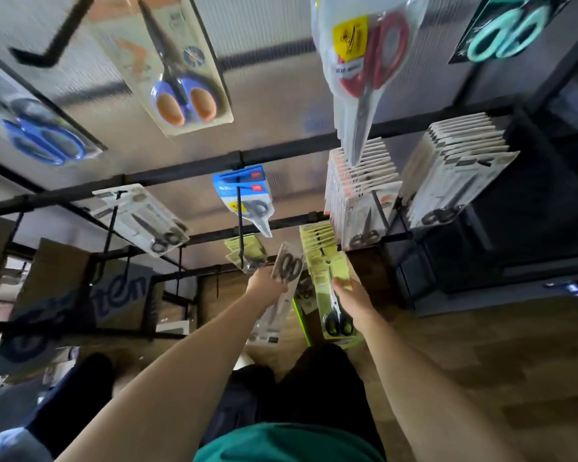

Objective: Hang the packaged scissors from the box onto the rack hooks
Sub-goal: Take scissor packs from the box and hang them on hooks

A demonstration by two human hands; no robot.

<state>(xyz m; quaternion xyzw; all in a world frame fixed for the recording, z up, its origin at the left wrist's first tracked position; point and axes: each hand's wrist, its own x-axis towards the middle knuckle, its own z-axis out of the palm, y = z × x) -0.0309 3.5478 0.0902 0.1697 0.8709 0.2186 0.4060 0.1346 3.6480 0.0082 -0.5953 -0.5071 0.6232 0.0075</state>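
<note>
I look steeply down along a rack of black hooks hung with packaged scissors. My left hand (pixel 267 285) grips a grey-carded pack of black-handled scissors (pixel 286 271), held up beside a low hook (pixel 241 228). My right hand (pixel 351 303) holds a yellow-green pack of black-handled scissors (pixel 335 311) just under a row of matching yellow packs (pixel 317 238) on a hook. Below my hands a green-edged box (pixel 301 323) is partly hidden by the packs and my arms.
Hooks above carry blue-and-orange scissors (pixel 181 95), red scissors (pixel 371 61), a blue pack (pixel 244 195) and dense white rows (pixel 361 195). A cardboard box (pixel 80 295) stands at the left. My dark trousers (pixel 301 388) and wood floor (pixel 481 361) lie below.
</note>
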